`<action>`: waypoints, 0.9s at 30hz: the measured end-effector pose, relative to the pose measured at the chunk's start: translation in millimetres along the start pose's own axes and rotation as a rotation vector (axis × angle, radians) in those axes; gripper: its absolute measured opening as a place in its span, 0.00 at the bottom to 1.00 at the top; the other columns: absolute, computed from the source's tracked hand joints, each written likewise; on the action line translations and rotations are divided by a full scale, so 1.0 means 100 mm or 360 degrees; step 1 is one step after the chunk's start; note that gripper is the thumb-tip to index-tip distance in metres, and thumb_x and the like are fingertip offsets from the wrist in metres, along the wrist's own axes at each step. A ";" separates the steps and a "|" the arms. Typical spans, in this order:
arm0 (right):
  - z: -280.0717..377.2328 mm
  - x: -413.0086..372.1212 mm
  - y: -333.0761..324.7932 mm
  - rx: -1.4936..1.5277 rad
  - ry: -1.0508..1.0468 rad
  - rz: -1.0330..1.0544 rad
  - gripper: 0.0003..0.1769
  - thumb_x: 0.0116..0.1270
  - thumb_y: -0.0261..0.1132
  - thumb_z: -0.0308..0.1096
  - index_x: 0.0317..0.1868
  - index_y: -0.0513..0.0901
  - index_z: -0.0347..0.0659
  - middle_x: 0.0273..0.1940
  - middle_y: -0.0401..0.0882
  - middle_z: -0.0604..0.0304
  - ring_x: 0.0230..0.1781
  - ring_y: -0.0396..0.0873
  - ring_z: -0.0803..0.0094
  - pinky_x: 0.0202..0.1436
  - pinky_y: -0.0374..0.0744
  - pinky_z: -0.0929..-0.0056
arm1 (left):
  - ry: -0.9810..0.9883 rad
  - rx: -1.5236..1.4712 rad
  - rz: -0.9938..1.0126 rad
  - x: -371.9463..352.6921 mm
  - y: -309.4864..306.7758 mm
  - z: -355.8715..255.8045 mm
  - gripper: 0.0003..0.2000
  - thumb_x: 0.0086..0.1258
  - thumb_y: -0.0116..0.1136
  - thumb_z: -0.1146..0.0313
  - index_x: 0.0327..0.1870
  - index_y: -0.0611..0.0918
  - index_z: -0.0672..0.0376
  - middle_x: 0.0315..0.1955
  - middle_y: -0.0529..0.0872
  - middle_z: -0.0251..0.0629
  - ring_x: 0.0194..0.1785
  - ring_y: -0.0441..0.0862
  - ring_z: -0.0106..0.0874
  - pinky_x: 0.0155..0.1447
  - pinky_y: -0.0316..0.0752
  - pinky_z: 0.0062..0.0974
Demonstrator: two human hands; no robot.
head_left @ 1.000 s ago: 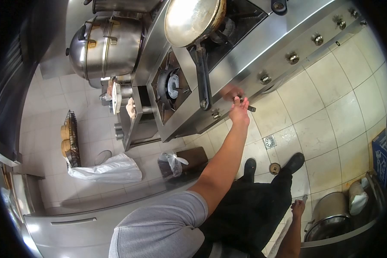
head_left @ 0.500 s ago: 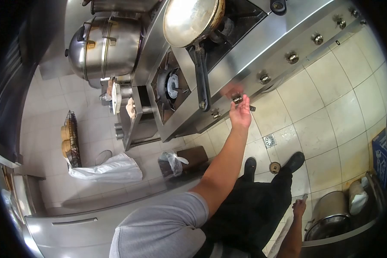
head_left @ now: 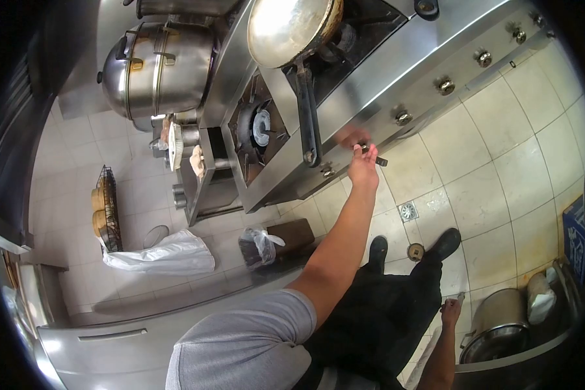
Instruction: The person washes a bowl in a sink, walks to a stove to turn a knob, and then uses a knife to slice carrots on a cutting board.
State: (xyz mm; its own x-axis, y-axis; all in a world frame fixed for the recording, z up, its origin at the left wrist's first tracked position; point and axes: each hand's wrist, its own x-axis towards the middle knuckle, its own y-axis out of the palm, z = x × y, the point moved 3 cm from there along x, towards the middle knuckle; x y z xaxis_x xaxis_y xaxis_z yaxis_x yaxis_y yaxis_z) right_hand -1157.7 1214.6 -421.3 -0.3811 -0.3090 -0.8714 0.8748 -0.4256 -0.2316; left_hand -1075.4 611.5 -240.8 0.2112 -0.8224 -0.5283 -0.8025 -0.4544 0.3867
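Note:
My left hand [head_left: 364,170] reaches out to the steel front of the stove [head_left: 396,84], its fingers closed on a control knob [head_left: 364,148]. Low on the right, my right hand [head_left: 450,311] is closed, with a small pale thing at its fingertips that is too small to name. A large pan [head_left: 289,29] sits on the stove, and its black handle [head_left: 309,117] points toward the front edge. Left of the handle is a burner [head_left: 261,128] with no flame visible.
More knobs [head_left: 445,86] line the stove front. A big steel pot [head_left: 159,71] stands upper left. On the floor are a wire basket [head_left: 110,208], a white bag [head_left: 166,253], a brown bin [head_left: 289,237] and a metal pot [head_left: 500,318] at lower right.
The fingers of my left hand have moved slightly up and left and closed on the knob. My right hand has shifted slightly left. The view has moved a little.

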 end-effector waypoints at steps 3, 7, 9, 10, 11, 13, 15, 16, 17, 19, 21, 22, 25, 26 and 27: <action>-0.13 0.07 0.05 0.0032 -0.0054 0.0032 0.08 0.71 0.57 0.29 0.40 0.75 0.29 0.27 0.75 0.57 0.20 0.75 0.73 0.22 0.76 0.73 | 0.0273 0.0582 -0.0326 -0.05 0.06 -0.01 0.12 0.76 0.59 0.66 0.47 0.75 0.66 0.36 0.83 0.41 0.44 0.87 0.37 0.52 0.84 0.30; -0.19 0.09 0.05 0.0009 -0.0123 0.0029 0.08 0.72 0.58 0.29 0.39 0.74 0.31 0.25 0.75 0.58 0.19 0.73 0.75 0.21 0.74 0.73 | 0.0540 0.1044 -0.0403 -0.06 0.09 -0.04 0.17 0.76 0.59 0.63 0.51 0.71 0.69 0.46 0.79 0.51 0.43 0.86 0.41 0.51 0.84 0.36; -0.11 0.05 0.03 0.0029 -0.0063 0.0013 0.10 0.72 0.59 0.33 0.40 0.77 0.32 0.26 0.78 0.55 0.20 0.77 0.70 0.25 0.76 0.68 | 0.0342 0.0762 -0.0371 -0.14 0.13 -0.13 0.16 0.77 0.56 0.64 0.53 0.71 0.69 0.47 0.79 0.52 0.45 0.86 0.42 0.54 0.84 0.38; -0.11 0.04 0.02 0.0050 0.0000 -0.0001 0.13 0.72 0.60 0.36 0.41 0.79 0.32 0.26 0.81 0.52 0.22 0.80 0.65 0.29 0.79 0.63 | 0.0005 0.0143 -0.0154 -0.14 0.12 -0.13 0.16 0.78 0.55 0.64 0.54 0.71 0.69 0.47 0.79 0.52 0.48 0.85 0.43 0.57 0.83 0.40; -0.10 0.03 0.01 0.0051 0.0000 -0.0002 0.13 0.72 0.60 0.36 0.41 0.79 0.32 0.26 0.81 0.52 0.22 0.80 0.65 0.29 0.79 0.63 | -0.0331 -0.0476 0.0066 -0.17 0.17 -0.11 0.16 0.80 0.53 0.63 0.55 0.71 0.68 0.47 0.79 0.53 0.51 0.84 0.45 0.60 0.83 0.43; -0.08 0.01 -0.01 0.0137 -0.0030 0.0025 0.13 0.72 0.60 0.37 0.41 0.79 0.32 0.26 0.81 0.53 0.22 0.80 0.66 0.28 0.78 0.65 | -0.0209 -0.0379 0.0135 -0.06 0.05 -0.06 0.17 0.80 0.51 0.62 0.56 0.69 0.68 0.48 0.79 0.53 0.54 0.83 0.46 0.61 0.82 0.43; -0.02 -0.01 -0.03 0.0058 -0.0043 0.0009 0.13 0.72 0.60 0.37 0.41 0.79 0.32 0.26 0.81 0.53 0.22 0.80 0.66 0.28 0.78 0.66 | -0.0085 -0.0282 0.0200 -0.01 0.01 -0.01 0.17 0.81 0.49 0.61 0.57 0.68 0.68 0.48 0.79 0.54 0.57 0.82 0.46 0.63 0.81 0.44; 0.00 -0.03 -0.04 -0.0021 -0.0055 -0.0004 0.13 0.72 0.60 0.37 0.41 0.79 0.33 0.26 0.81 0.53 0.22 0.80 0.67 0.28 0.78 0.66 | -0.0011 -0.0131 0.0089 -0.01 0.02 0.01 0.18 0.80 0.51 0.60 0.56 0.67 0.68 0.48 0.79 0.54 0.56 0.83 0.46 0.63 0.82 0.43; 0.01 -0.05 -0.06 -0.0022 -0.0053 -0.0002 0.13 0.72 0.60 0.37 0.41 0.79 0.33 0.26 0.81 0.53 0.22 0.80 0.67 0.28 0.78 0.66 | 0.0065 0.0021 -0.0022 -0.01 0.03 0.01 0.19 0.79 0.53 0.60 0.56 0.67 0.68 0.48 0.79 0.53 0.54 0.84 0.46 0.62 0.82 0.42; 0.04 -0.07 -0.08 0.0011 -0.0069 0.0004 0.12 0.72 0.60 0.36 0.41 0.79 0.33 0.26 0.81 0.54 0.22 0.80 0.67 0.29 0.78 0.67 | 0.0161 0.0236 -0.0105 -0.05 0.07 0.04 0.18 0.79 0.54 0.61 0.55 0.67 0.67 0.48 0.79 0.53 0.52 0.85 0.45 0.62 0.82 0.42; 0.04 -0.07 -0.08 0.0018 -0.0067 0.0008 0.12 0.72 0.60 0.36 0.41 0.79 0.33 0.27 0.81 0.53 0.22 0.80 0.66 0.29 0.79 0.67 | 0.0255 0.0450 -0.0182 -0.10 0.14 0.06 0.18 0.78 0.56 0.61 0.54 0.67 0.66 0.48 0.79 0.52 0.49 0.85 0.43 0.62 0.82 0.41; 0.00 -0.06 -0.07 0.0026 -0.0063 0.0011 0.12 0.72 0.60 0.36 0.41 0.79 0.33 0.27 0.81 0.53 0.22 0.80 0.66 0.29 0.79 0.66 | 0.0419 0.0707 -0.0274 -0.11 0.15 0.07 0.18 0.77 0.58 0.62 0.52 0.67 0.66 0.47 0.79 0.52 0.48 0.86 0.44 0.62 0.82 0.41; -0.04 -0.03 -0.05 -0.0233 -0.0209 -0.0057 0.12 0.72 0.60 0.35 0.41 0.80 0.31 0.27 0.82 0.52 0.21 0.80 0.66 0.28 0.79 0.66 | 0.0429 0.0709 -0.0321 -0.09 0.13 0.03 0.18 0.76 0.59 0.62 0.52 0.67 0.67 0.47 0.80 0.51 0.48 0.86 0.44 0.61 0.83 0.40; -0.04 -0.02 -0.04 -0.0231 -0.0209 -0.0055 0.12 0.72 0.60 0.35 0.41 0.80 0.31 0.27 0.82 0.52 0.21 0.80 0.66 0.28 0.79 0.66 | 0.0277 0.0454 -0.0275 -0.05 0.10 0.01 0.18 0.77 0.58 0.62 0.52 0.68 0.68 0.47 0.80 0.52 0.48 0.86 0.44 0.60 0.83 0.39; -0.06 0.00 -0.02 -0.0098 -0.0100 -0.0025 0.12 0.72 0.60 0.35 0.42 0.80 0.31 0.27 0.82 0.52 0.21 0.81 0.66 0.28 0.79 0.66 | 0.0280 0.0457 -0.0274 -0.04 0.05 -0.06 0.18 0.77 0.58 0.62 0.52 0.68 0.68 0.47 0.80 0.52 0.48 0.86 0.44 0.60 0.83 0.39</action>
State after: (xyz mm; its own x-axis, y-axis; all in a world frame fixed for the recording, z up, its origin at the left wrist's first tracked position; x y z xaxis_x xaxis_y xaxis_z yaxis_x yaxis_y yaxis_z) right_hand -1157.7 1220.9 -423.0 -0.4109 -0.3561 -0.8392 0.8847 -0.3780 -0.2728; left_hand -1076.7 610.4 -232.3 0.4292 -0.7997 -0.4197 -0.8653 -0.4974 0.0628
